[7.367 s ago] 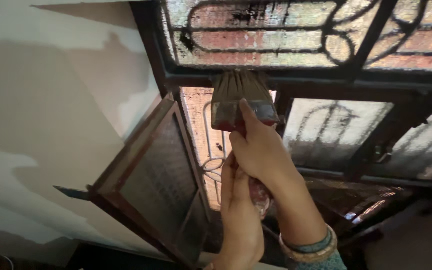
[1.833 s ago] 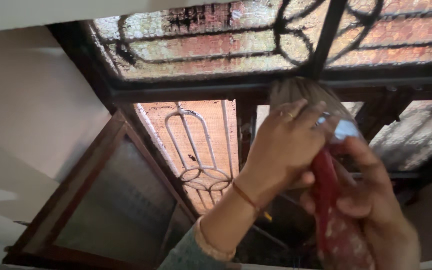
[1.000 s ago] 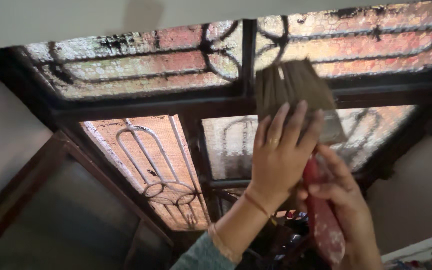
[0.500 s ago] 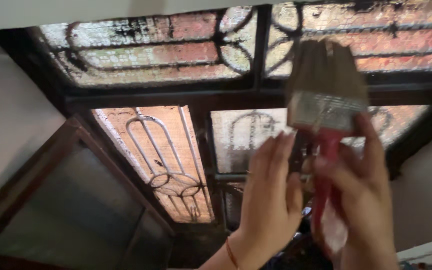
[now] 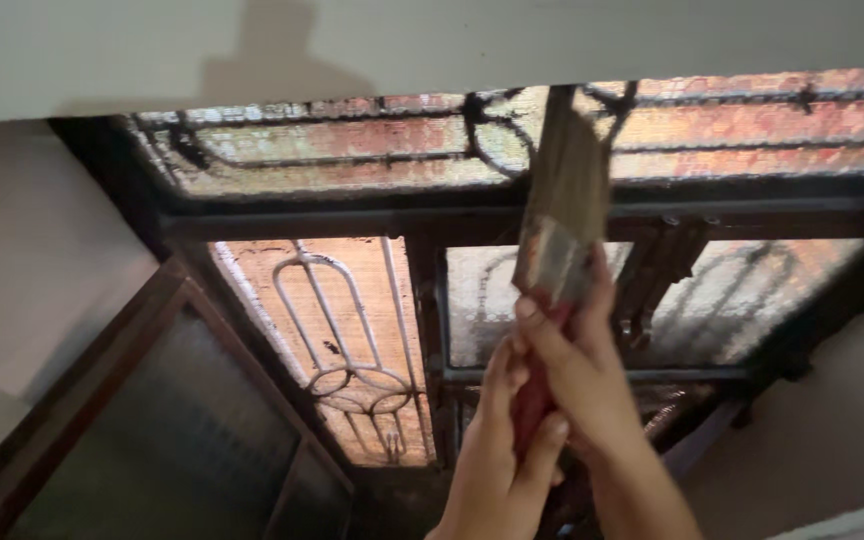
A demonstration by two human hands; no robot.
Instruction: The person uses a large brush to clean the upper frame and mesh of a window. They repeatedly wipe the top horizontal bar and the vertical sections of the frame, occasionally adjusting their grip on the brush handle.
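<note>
Both hands raised overhead, wrapped around one paintbrush [image 5: 564, 215]: right hand [image 5: 582, 365] closed on the red handle just under the metal ferrule, left hand [image 5: 497, 460] closed on the handle's lower end. Brush turned nearly edge-on, bristles up, tip resting against or just short of the dark upright bar [image 5: 557, 105] in the upper window frame [image 5: 352, 215]; contact hard to judge through the blur. Bristles long, grey-brown and dusty-looking, ferrule dull silver, handle red with pale smears. Dark clumps of grime clinging to the upper mesh panel [image 5: 332, 165] around the curled ironwork, so most of that screen apparently yet to be brushed; mesh in the lower panes somewhat paler. Below left, an open wooden shutter [image 5: 152, 420] with wire screen swung inward; pale wall [image 5: 32, 260] around the opening, brickwork showing outside.
</note>
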